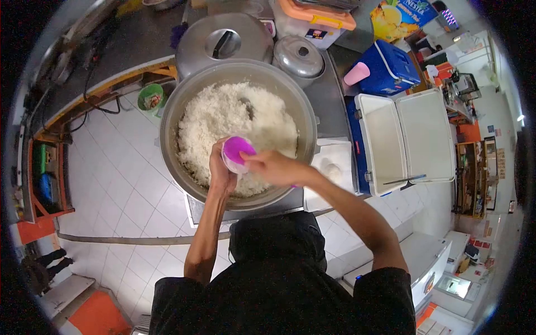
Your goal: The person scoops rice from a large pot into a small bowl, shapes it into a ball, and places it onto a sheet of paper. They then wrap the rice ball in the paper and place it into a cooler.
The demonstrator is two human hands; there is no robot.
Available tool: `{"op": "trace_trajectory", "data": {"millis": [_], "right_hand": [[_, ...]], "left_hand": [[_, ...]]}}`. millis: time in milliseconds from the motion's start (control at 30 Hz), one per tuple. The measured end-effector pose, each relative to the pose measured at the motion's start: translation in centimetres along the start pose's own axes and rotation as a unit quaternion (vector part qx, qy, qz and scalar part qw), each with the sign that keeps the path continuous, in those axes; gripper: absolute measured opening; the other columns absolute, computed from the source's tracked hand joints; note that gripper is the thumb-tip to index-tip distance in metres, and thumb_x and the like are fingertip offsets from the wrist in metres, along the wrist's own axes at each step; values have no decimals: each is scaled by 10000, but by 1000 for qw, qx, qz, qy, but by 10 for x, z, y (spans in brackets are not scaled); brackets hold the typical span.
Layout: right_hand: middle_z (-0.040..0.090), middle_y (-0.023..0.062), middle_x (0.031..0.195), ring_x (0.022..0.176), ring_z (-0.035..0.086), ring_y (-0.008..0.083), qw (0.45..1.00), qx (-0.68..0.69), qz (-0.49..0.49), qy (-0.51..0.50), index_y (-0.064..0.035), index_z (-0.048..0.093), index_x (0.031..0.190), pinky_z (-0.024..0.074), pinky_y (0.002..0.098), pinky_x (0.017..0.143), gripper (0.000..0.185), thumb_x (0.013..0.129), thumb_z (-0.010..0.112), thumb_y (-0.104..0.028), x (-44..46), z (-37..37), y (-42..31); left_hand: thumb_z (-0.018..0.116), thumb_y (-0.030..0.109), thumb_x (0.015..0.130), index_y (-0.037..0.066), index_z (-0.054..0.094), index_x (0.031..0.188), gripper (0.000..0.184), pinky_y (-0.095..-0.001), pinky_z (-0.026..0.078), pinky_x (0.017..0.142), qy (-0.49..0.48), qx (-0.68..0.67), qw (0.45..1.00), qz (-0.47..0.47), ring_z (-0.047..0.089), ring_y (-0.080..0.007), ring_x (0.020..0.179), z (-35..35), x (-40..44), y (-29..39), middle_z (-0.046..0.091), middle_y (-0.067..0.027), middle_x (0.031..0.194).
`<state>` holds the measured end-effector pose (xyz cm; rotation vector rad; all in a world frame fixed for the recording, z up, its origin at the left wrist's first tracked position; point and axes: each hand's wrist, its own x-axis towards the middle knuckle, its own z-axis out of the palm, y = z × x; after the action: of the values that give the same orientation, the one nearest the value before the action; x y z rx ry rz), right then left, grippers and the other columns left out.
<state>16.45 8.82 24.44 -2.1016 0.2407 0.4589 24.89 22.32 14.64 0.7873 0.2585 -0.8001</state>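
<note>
My left hand (219, 167) is closed around a small whitish cup (232, 166) above a large metal pot of cooked rice (218, 114). My right hand (273, 167), slightly blurred, grips a purple rice paddle. Its broad purple blade (239, 146) lies over the cup's mouth, and a bit of purple shows below the hand. What the cup contains is hidden by the blade. A dark hollow, perhaps a utensil, shows in the rice near the pot's middle.
Behind the pot are a large metal lid (223, 42) and a smaller lidded pot (300, 58). To the right stand an open blue-and-white cooler (379, 139), a closed blue cooler (391, 64) and a pink cup (357, 73). A green bin (151, 99) is on the left floor.
</note>
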Motion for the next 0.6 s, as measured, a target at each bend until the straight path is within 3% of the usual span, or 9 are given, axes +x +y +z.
{"op": "trace_trajectory", "data": {"millis": [100, 200, 233, 333, 367, 500, 533, 567, 600], "right_hand": [[706, 124, 889, 694, 614, 211, 911, 337, 195, -134, -61, 523, 1360, 512, 346, 690, 459, 1013, 478, -357, -16, -25, 7], [701, 110, 860, 687, 602, 184, 962, 234, 113, 86, -67, 534, 1356, 501, 322, 672, 454, 1015, 476, -361, -18, 5, 10], [707, 108, 901, 697, 591, 163, 983, 97, -25, 152, -71, 522, 1368, 494, 313, 676, 459, 1011, 488, -356, 3, 46, 51], [701, 106, 896, 668, 584, 166, 987, 154, 30, -34, -79, 514, 1377, 497, 324, 657, 454, 1002, 508, -335, -7, 23, 12], [432, -46, 670, 525, 423, 36, 939, 271, 182, -103, -108, 534, 1360, 366, 212, 421, 436, 1007, 508, -362, -10, 4, 6], [556, 19, 787, 690, 550, 102, 967, 220, 120, 50, -110, 562, 1326, 478, 273, 564, 426, 993, 526, -374, -7, -13, 56], [584, 77, 956, 871, 567, 155, 978, -98, 32, 179, -97, 516, 1361, 484, 314, 718, 510, 941, 605, -373, 1, 1, 92], [613, 135, 1126, 1052, 584, 208, 866, -392, -78, 301, -84, 470, 1396, 491, 355, 872, 621, 888, 685, -371, 15, 11, 105], [613, 135, 1126, 1052, 584, 208, 866, -386, -115, 296, -84, 470, 1396, 491, 355, 872, 621, 888, 685, -371, 21, 17, 87]], "left_hand": [[350, 367, 950, 104, 596, 1107, 393, -339, 526, 710, -19, -56, 998, -33, 639, -210, 881, -8, -10, 11, 658, -67, 990], [342, 383, 941, 93, 620, 1091, 429, -366, 524, 715, -58, -102, 993, -20, 642, -216, 895, -21, 8, 2, 670, -59, 1000], [339, 385, 945, 85, 619, 1090, 435, -384, 527, 709, 16, -52, 998, 32, 642, -220, 895, -15, 18, -8, 670, -62, 1014], [297, 317, 971, 47, 559, 1187, 434, -456, 485, 866, 62, -15, 997, 45, 584, -232, 1097, -8, 12, 7, 630, -115, 1150], [300, 326, 975, 44, 555, 1202, 443, -469, 480, 891, 62, -16, 997, 51, 583, -244, 1111, -7, 3, 13, 625, -117, 1160], [306, 315, 983, 57, 537, 1271, 450, -528, 440, 992, 85, -87, 990, 70, 555, -295, 1187, -1, -17, 35, 596, -134, 1247], [306, 301, 983, 65, 535, 1286, 447, -541, 429, 1009, 76, -137, 985, 75, 544, -305, 1208, -3, -22, 40, 587, -139, 1275], [294, 270, 984, 65, 507, 1322, 449, -549, 417, 1021, 46, -161, 980, 110, 532, -325, 1227, -6, -22, 36, 565, -143, 1318], [297, 254, 986, 30, 498, 1323, 452, -535, 415, 1032, 55, -215, 970, 95, 541, -326, 1212, -1, -30, 34, 559, -146, 1324]]}}
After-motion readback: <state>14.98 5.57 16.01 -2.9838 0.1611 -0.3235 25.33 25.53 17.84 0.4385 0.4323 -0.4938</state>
